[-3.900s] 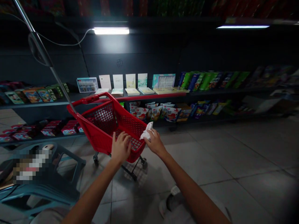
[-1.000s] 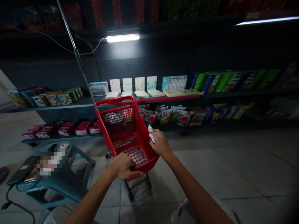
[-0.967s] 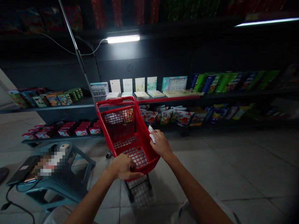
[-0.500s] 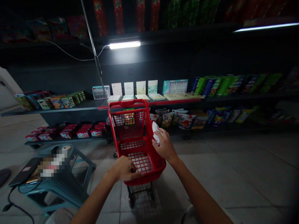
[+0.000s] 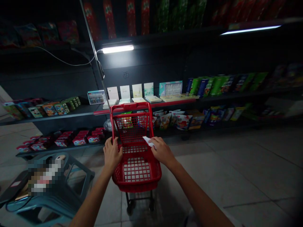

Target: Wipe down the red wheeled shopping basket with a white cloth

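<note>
A small red shopping cart (image 5: 136,186) with a grid basket stands in front of me, its handle end towards the shelves. My left hand (image 5: 112,155) is at the basket's left side, fingers spread and the thumb towards the inside. Whether it presses on the rim I cannot tell. Pinched in my right hand (image 5: 163,152) is a folded white cloth or tissue (image 5: 149,142). That hand is over the right side of the basket, and the white piece sticks out to the left above the grid.
Behind the cart, a dark shelf (image 5: 88,109) holds books (image 5: 125,91), boxes and snack bags (image 5: 184,121). A thin metal pole (image 5: 92,47) rises left of the cart handle. At left, a blue-grey plastic stool (image 5: 79,165) bears a dark device with a cable and a blurred-out item.
My left hand has gone from the basket's near rim to its left side, its fingers opening out. My right hand has moved slightly left with the white piece. The cart has turned a little.
</note>
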Motion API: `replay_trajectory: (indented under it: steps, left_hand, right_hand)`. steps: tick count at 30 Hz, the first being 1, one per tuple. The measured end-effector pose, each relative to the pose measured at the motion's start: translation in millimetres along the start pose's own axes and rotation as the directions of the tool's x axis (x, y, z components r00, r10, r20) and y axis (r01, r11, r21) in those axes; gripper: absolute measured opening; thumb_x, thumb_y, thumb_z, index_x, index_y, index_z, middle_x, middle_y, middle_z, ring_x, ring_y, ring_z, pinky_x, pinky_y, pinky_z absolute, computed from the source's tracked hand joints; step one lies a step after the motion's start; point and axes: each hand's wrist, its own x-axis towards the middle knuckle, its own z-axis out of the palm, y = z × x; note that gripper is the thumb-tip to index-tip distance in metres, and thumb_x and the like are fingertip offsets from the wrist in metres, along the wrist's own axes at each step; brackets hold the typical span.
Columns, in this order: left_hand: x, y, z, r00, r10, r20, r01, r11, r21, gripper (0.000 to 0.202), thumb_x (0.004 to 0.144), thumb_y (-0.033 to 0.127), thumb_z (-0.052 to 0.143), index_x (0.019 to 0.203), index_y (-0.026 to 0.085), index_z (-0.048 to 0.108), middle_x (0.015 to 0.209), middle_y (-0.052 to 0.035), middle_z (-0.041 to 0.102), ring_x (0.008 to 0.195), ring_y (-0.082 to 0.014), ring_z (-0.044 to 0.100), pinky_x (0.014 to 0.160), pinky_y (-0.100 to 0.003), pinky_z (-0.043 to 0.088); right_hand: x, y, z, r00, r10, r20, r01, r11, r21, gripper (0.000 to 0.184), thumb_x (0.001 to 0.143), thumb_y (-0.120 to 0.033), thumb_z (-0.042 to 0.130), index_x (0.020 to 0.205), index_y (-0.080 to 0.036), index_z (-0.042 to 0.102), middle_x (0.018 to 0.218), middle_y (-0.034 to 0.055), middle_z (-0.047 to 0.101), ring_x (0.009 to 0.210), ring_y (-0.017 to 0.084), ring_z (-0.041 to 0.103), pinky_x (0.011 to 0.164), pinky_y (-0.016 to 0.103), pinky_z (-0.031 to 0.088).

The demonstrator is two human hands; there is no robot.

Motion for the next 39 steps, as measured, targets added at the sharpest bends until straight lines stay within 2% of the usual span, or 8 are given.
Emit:
replay_trajectory:
  steps: [4, 9, 15, 21, 25, 31, 36, 39]
  left_hand:
    - [53, -8, 11.6, 0.983, -0.129, 0.132, 0.130, 0.992, 0.003, 0.072, 0.093, 0.033, 0.048, 0.157, 0.015, 0.020, 0.155, -0.0233, 0.037, 0.136, -0.0357, 0.050, 0.104, -0.048, 0.048]
    - [98, -23, 25.4, 0.930, -0.207, 0.303, 0.208, 0.978, 0.030, 0.073, 0.094, 0.028, 0.041, 0.159, 0.013, 0.010, 0.139, -0.0248, 0.056, 0.120, -0.0362, 0.064, 0.099, -0.046, 0.049]
    - [101, -40, 33.8, 0.945, -0.143, 0.294, 0.122, 0.988, 0.090, 0.077, 0.088, 0.021, 0.045, 0.158, 0.016, 0.013, 0.128, -0.0220, 0.066, 0.114, -0.0343, 0.068, 0.094, -0.043, 0.051]
    - [111, -48, 35.2, 0.927, -0.220, 0.303, 0.226, 0.974, 0.015, 0.062, 0.089, 0.027, 0.045, 0.148, 0.011, 0.033, 0.110, -0.0210, 0.074, 0.099, -0.0307, 0.073, 0.086, -0.038, 0.054]
    - [112, -51, 41.5, 0.925, -0.186, 0.333, 0.229, 0.969, -0.096, 0.057, 0.092, 0.022, 0.038, 0.149, 0.019, 0.038, 0.118, -0.0151, 0.074, 0.101, -0.0249, 0.074, 0.084, -0.031, 0.054]
    - [105, -50, 42.2, 0.927, -0.168, 0.334, 0.240, 0.953, -0.186, 0.062, 0.092, 0.022, 0.039, 0.154, 0.025, 0.036, 0.127, -0.0108, 0.071, 0.105, -0.0247, 0.072, 0.086, -0.031, 0.054]
    - [100, -45, 43.0, 0.921, -0.212, 0.328, 0.282, 0.942, -0.182, 0.065, 0.089, 0.021, 0.043, 0.153, 0.024, 0.038, 0.123, -0.0122, 0.073, 0.108, -0.0271, 0.072, 0.090, -0.033, 0.052]
    - [98, -41, 45.2, 0.919, -0.232, 0.319, 0.297, 0.939, -0.173, 0.063, 0.087, 0.019, 0.043, 0.150, 0.024, 0.044, 0.120, -0.0125, 0.074, 0.107, -0.0284, 0.072, 0.091, -0.035, 0.052]
  right_hand:
    - [-1, -12, -2, 0.999, -0.014, 0.029, 0.015, 0.999, -0.047, 0.024, 0.082, -0.007, 0.050, 0.096, -0.021, 0.065, 0.105, 0.0064, 0.065, 0.105, 0.021, 0.055, 0.093, 0.033, 0.047]
    - [0, -22, -3, 0.994, -0.045, 0.101, 0.050, 0.997, -0.056, 0.016, 0.083, -0.010, 0.054, 0.087, -0.023, 0.063, 0.099, 0.0049, 0.065, 0.100, 0.022, 0.054, 0.081, 0.031, 0.047]
    - [7, -10, 2, 0.994, -0.091, 0.060, 0.086, 0.993, 0.083, 0.022, 0.084, -0.009, 0.050, 0.095, -0.022, 0.065, 0.108, 0.0058, 0.064, 0.101, 0.021, 0.054, 0.092, 0.034, 0.046]
    - [11, -4, 5, 1.000, 0.019, 0.016, -0.020, 0.996, 0.084, 0.021, 0.083, -0.010, 0.048, 0.091, -0.021, 0.064, 0.104, 0.0064, 0.064, 0.102, 0.023, 0.053, 0.093, 0.036, 0.045]
    - [19, -2, 5, 0.999, 0.049, -0.021, -0.047, 0.994, 0.095, 0.022, 0.085, -0.013, 0.045, 0.088, -0.021, 0.065, 0.100, 0.0062, 0.063, 0.099, 0.022, 0.055, 0.093, 0.036, 0.045]
    - [86, 16, 10, 0.943, 0.166, -0.290, -0.108, 0.973, 0.204, 0.031, 0.082, -0.019, 0.047, 0.109, -0.018, 0.063, 0.119, 0.0113, 0.055, 0.117, 0.025, 0.054, 0.108, 0.040, 0.042]
    - [172, 41, 32, 0.901, 0.220, -0.374, -0.190, 0.975, 0.117, 0.056, 0.077, -0.010, 0.051, 0.133, -0.011, 0.051, 0.136, 0.0179, 0.047, 0.129, 0.028, 0.047, 0.115, 0.042, 0.037]
    - [208, 40, 62, 0.894, 0.297, -0.336, -0.271, 0.954, 0.125, 0.055, 0.080, -0.006, 0.048, 0.135, -0.008, 0.051, 0.133, 0.0194, 0.054, 0.127, 0.028, 0.050, 0.113, 0.044, 0.038]
